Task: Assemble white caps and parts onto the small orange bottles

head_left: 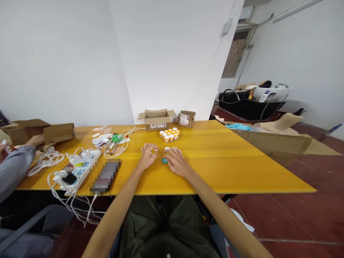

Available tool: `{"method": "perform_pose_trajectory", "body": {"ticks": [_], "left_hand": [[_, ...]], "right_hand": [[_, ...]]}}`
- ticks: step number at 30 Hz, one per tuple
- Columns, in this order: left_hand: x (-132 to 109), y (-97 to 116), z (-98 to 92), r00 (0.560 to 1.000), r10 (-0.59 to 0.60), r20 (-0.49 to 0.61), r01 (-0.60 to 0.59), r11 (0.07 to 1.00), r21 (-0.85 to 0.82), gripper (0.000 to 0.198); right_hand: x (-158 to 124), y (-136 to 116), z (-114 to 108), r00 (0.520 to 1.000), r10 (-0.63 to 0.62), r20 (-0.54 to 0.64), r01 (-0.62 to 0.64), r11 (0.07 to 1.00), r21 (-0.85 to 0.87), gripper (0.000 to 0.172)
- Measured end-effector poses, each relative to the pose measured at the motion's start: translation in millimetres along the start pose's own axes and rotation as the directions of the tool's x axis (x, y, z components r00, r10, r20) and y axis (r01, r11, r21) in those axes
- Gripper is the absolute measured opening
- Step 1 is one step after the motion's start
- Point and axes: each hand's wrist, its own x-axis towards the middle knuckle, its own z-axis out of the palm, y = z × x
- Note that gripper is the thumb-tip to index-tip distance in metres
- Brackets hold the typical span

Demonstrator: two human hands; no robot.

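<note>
My left hand [146, 157] hovers over or rests on the table with bent fingers. A small white piece [156, 150] with dark spots shows at its fingertips, too small to name. My right hand [177, 162] is to the right, its fingers curled and its thumb side at a small teal round piece [164, 161]. Just beyond these fingers lies a white round cap-like piece [167, 148], partly covered by the hand. Behind both hands a cluster of small white containers with orange bands [169, 135] stands close together on the yellow table [225, 161].
Two open cardboard boxes [157, 123] [187, 119] stand against the wall. At left are a phone [106, 176], a power strip [80, 170] with tangled white cables, and a pile of small packets [107, 140]. Another person's sleeve [17, 166] reaches towards a box [59, 133].
</note>
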Motion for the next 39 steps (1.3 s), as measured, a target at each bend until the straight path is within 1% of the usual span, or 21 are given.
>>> {"method": "perform_pose_trajectory", "body": {"ticks": [2, 4, 7, 9, 12, 15, 21, 27, 29, 33, 36, 39], "left_hand": [[2, -7, -3.1, 0.992, -0.071, -0.107, 0.069, 0.997, -0.023, 0.030], [3, -14, -5.6, 0.974, -0.137, -0.181, 0.132, 0.991, -0.036, 0.030], [4, -19, -7.1, 0.956, -0.189, -0.225, 0.190, 0.982, -0.018, 0.027], [3, -18, -6.5, 0.960, -0.174, -0.218, 0.181, 0.983, 0.012, 0.025], [1, -14, -4.4, 0.979, -0.119, -0.166, 0.131, 0.989, 0.066, 0.025], [0, -12, -3.1, 0.986, -0.101, -0.130, 0.116, 0.987, 0.110, 0.025], [-1, -16, -3.7, 0.982, -0.114, -0.149, 0.134, 0.982, 0.132, 0.024], [-3, -15, -3.9, 0.997, -0.061, -0.040, 0.067, 0.985, 0.161, 0.015], [-3, -15, -4.9, 0.997, -0.061, -0.056, 0.069, 0.985, 0.158, 0.017], [-2, -17, -7.5, 0.984, -0.100, -0.146, 0.120, 0.983, 0.137, 0.022], [0, -19, -8.3, 0.974, -0.132, -0.183, 0.157, 0.980, 0.126, 0.023], [0, -20, -8.3, 0.969, -0.141, -0.201, 0.167, 0.978, 0.123, 0.024]], "right_hand": [[0, 0, 0, 1.000, 0.003, -0.001, -0.003, 1.000, 0.003, 0.026], [0, 0, -1, 1.000, 0.002, -0.004, -0.002, 1.000, 0.005, 0.025], [0, -1, -1, 1.000, 0.007, -0.008, -0.007, 1.000, 0.002, 0.024], [0, -1, 0, 1.000, 0.011, -0.004, -0.011, 1.000, -0.003, 0.024], [0, -1, 0, 1.000, 0.011, 0.001, -0.011, 1.000, -0.011, 0.024], [1, -1, 0, 1.000, 0.007, -0.003, -0.007, 1.000, -0.018, 0.023], [1, -2, -2, 1.000, -0.003, 0.005, 0.003, 1.000, -0.023, 0.022], [0, -1, 0, 1.000, -0.023, -0.005, 0.023, 0.999, -0.029, 0.022], [0, -2, -1, 0.999, -0.039, -0.010, 0.039, 0.999, -0.029, 0.022], [3, -10, 0, 0.997, -0.074, -0.017, 0.074, 0.997, -0.024, 0.020], [9, -23, 4, 0.994, -0.109, 0.023, 0.109, 0.994, -0.009, 0.017], [16, -37, 12, 0.990, -0.126, 0.066, 0.127, 0.992, -0.020, 0.014]]}}
